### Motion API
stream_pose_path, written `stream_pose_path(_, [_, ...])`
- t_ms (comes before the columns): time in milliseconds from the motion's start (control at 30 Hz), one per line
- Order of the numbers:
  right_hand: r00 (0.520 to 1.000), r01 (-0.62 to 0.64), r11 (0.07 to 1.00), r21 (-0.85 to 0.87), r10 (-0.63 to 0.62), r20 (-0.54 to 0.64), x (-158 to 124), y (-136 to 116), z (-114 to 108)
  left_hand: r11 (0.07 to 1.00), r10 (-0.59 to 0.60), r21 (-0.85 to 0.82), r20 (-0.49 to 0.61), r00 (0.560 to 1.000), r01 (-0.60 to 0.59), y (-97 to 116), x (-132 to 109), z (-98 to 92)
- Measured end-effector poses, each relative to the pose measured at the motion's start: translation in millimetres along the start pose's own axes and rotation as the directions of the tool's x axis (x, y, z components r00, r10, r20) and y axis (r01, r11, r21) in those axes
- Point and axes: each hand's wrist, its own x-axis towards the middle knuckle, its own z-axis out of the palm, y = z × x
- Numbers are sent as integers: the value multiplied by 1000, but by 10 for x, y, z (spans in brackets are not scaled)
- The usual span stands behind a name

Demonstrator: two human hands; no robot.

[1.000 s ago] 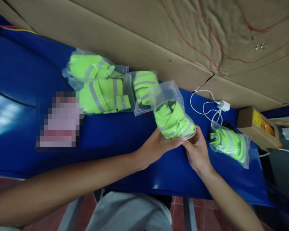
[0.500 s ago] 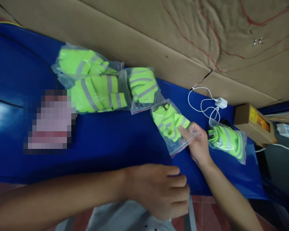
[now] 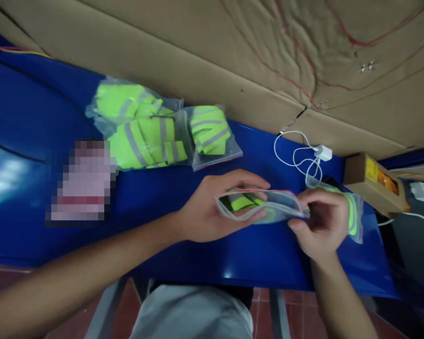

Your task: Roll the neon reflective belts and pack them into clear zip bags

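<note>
Between my hands, above the blue table, is a clear zip bag [image 3: 282, 200] with its mouth gaping toward me. Inside it lies a folded neon-yellow reflective strap garment [image 3: 245, 201] with grey bands. My left hand [image 3: 212, 207] wraps around the bag's left side, thumb and fingers on opposite faces. At the right corner of the mouth, my right hand [image 3: 321, 221] pinches the bag's edge. Another bagged neon garment [image 3: 353, 214] lies on the table just behind my right hand, partly hidden by it.
Several bagged neon garments [image 3: 144, 141] lie at the back left, beside a pixelated flat object [image 3: 85, 183]. A white charger with cable [image 3: 323, 152] and a cardboard box [image 3: 372, 181] stand at the right. A brown covered panel [image 3: 183, 61] borders the table [image 3: 155, 245] behind.
My left hand has risen from the table's front edge to grasp the bag. My right hand has shifted right to its corner. The bag has turned, and its mouth is now spread apart.
</note>
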Motion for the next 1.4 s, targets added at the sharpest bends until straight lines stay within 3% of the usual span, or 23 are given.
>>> stream_pose_path(100, [979,-198,975,101,192,62,-10,35,50,927,-233,-277,104,967,253,72,39,-43])
stream_pose_path(167, [924,-377,907,186,355,141,-44,58,78,837,-334,-394,180,925,379,41,79,-68])
stream_pose_path(300, [797,-593,750,293,599,80,-105,89,99,710,-382,-545,232,894,445,-48,129,-70])
stream_pose_path(400, [762,-639,724,260,642,85,-67,113,112,699,-494,-524,140,858,487,-105,120,-19])
stream_pose_path(500, [759,-650,726,223,636,141,12,171,142,633,-638,-524,65,768,570,-209,89,46])
stream_pose_path(567, [760,-648,729,220,637,130,51,235,162,593,-670,-558,57,740,581,-296,74,71])
stream_pose_path(667, [759,-646,729,227,644,95,72,335,175,596,-663,-584,29,748,551,-390,71,70])
stream_pose_path(833, [761,-648,731,214,629,156,88,432,165,588,-674,-598,12,739,545,-399,92,46])
stream_pose_path(1033, [816,-576,784,234,566,112,88,485,198,532,-686,-638,62,725,557,-408,83,59])
stream_pose_path(1200, [863,-498,834,240,504,39,61,475,271,583,-668,-601,29,744,547,-423,67,77])
stream_pose_path(1400, [882,-468,854,228,468,57,87,488,290,671,-608,-527,12,794,522,-389,80,77])
